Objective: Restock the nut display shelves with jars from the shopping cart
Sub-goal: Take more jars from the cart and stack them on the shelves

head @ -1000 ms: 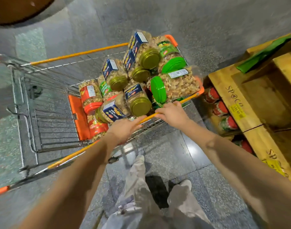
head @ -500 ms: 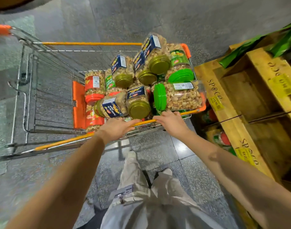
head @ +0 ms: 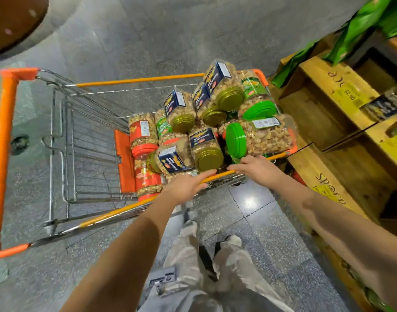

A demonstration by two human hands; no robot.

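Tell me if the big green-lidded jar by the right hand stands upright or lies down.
Lying on its side: the jar has its lid facing sideways and its label facing up.

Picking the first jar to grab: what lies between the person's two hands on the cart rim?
Head view: a bare stretch of orange rim between left hand and right hand; a gold-lidded jar lies just beyond it.
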